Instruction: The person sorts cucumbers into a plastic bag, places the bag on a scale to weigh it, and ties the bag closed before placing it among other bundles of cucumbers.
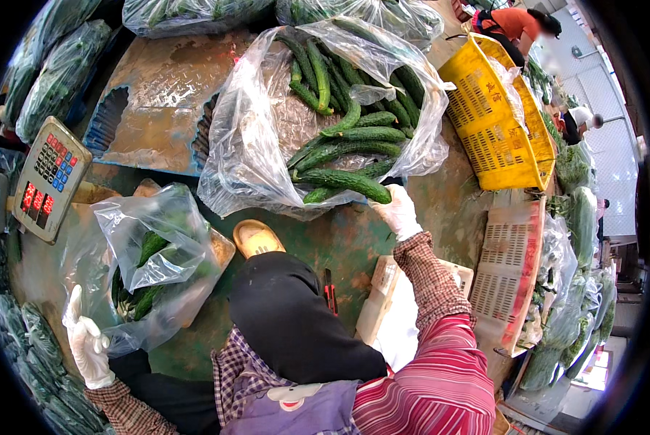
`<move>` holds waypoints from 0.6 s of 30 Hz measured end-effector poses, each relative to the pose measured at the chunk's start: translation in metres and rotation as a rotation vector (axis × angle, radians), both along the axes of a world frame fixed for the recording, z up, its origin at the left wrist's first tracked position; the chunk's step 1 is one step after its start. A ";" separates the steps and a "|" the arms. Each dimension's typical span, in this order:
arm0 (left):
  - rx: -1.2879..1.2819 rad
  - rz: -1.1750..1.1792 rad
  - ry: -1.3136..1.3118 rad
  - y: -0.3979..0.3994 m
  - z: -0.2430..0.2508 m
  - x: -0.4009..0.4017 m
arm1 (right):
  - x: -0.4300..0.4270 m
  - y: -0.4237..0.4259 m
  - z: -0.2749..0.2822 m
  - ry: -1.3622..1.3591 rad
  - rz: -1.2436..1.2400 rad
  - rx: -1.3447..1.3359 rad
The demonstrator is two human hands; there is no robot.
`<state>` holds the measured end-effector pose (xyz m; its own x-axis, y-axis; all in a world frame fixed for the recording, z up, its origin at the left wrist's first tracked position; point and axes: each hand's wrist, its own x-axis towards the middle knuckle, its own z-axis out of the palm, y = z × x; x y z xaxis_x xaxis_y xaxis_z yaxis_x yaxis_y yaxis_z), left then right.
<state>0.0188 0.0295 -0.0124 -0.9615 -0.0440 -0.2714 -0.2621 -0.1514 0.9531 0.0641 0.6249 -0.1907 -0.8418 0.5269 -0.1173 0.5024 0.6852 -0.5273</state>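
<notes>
Wearing a white glove, my right hand [400, 213] grips the near end of a cucumber [347, 182] at the front of a large clear plastic bag [243, 147]. Many more dark green cucumbers [368, 136] lie inside that bag, whose mouth is spread wide. My left hand [87, 341], also gloved, holds nothing and has its fingers apart. It is beside a smaller clear plastic bag [173, 261] at the left; whether it touches the film I cannot tell. A few cucumbers [152, 247] show within the smaller bag, partly hidden by its folds.
A digital scale display [50, 182] stands at left. Yellow [482, 119] and white-and-red [507, 272] plastic crates are on the right. A red-handled knife [330, 293] lies on the floor near my knee. Filled bags [64, 76] line the edges; a person in orange [512, 27] bends beyond.
</notes>
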 end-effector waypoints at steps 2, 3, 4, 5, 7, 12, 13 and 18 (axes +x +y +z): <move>-0.032 0.014 -0.005 0.004 0.000 0.001 | 0.003 -0.009 0.000 0.060 -0.039 -0.023; -0.007 -0.005 -0.009 0.002 -0.001 0.001 | -0.002 -0.019 0.010 0.088 0.027 0.016; 0.018 -0.022 -0.014 -0.002 -0.004 0.002 | -0.012 -0.032 0.022 0.115 0.094 0.056; 0.046 -0.040 -0.019 -0.004 -0.006 0.002 | -0.021 -0.042 0.027 0.142 0.159 0.098; -0.019 -0.046 -0.034 0.002 -0.007 -0.002 | -0.045 -0.052 0.020 0.213 0.189 0.176; -0.064 -0.025 -0.035 0.004 -0.007 -0.002 | -0.121 -0.032 0.027 0.127 0.225 0.291; -0.068 -0.024 -0.028 0.001 -0.009 0.000 | -0.126 -0.028 0.039 0.102 0.150 0.321; -0.072 -0.016 -0.033 0.003 -0.005 0.001 | -0.092 0.035 0.010 -0.057 0.118 0.096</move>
<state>0.0197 0.0328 -0.0171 -0.9527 -0.0488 -0.2999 -0.2957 -0.0785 0.9520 -0.0283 0.6596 -0.1804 -0.8922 0.4354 -0.1204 0.4421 0.7871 -0.4301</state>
